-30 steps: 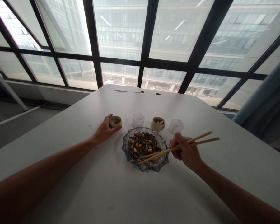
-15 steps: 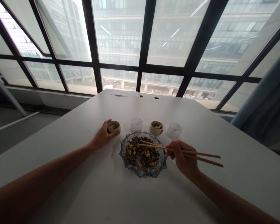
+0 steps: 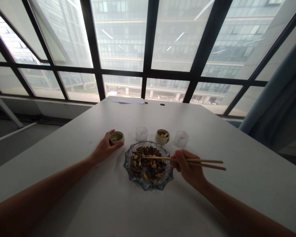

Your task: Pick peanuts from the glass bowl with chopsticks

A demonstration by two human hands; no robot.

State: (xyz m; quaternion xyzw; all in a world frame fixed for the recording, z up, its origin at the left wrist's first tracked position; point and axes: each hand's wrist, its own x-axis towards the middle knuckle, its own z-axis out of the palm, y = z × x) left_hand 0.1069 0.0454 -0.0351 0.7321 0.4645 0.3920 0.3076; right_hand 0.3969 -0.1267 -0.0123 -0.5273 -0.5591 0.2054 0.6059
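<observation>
My left hand is closed around the side of a small greenish ceramic cup, thumb at its near side and fingers behind. Something small and dark lies inside this cup, too small to name. In my right hand is a pair of wooden chopsticks, pointing left over a scalloped glass bowl. Dark striped seeds and several paler nuts fill the bowl. The chopstick tips are close together, down among the nuts at the left; whether they pinch one I cannot tell.
Behind the bowl stand a white translucent cup, a ceramic cup with pale nuts and another white cup. Papers lie at the far end of the white table, by the windows. A blue curtain hangs right.
The chopsticks' tips, slightly apart before, have come together and moved a little left in the bowl. My left hand stays on its cup. The whole view has shifted slightly.
</observation>
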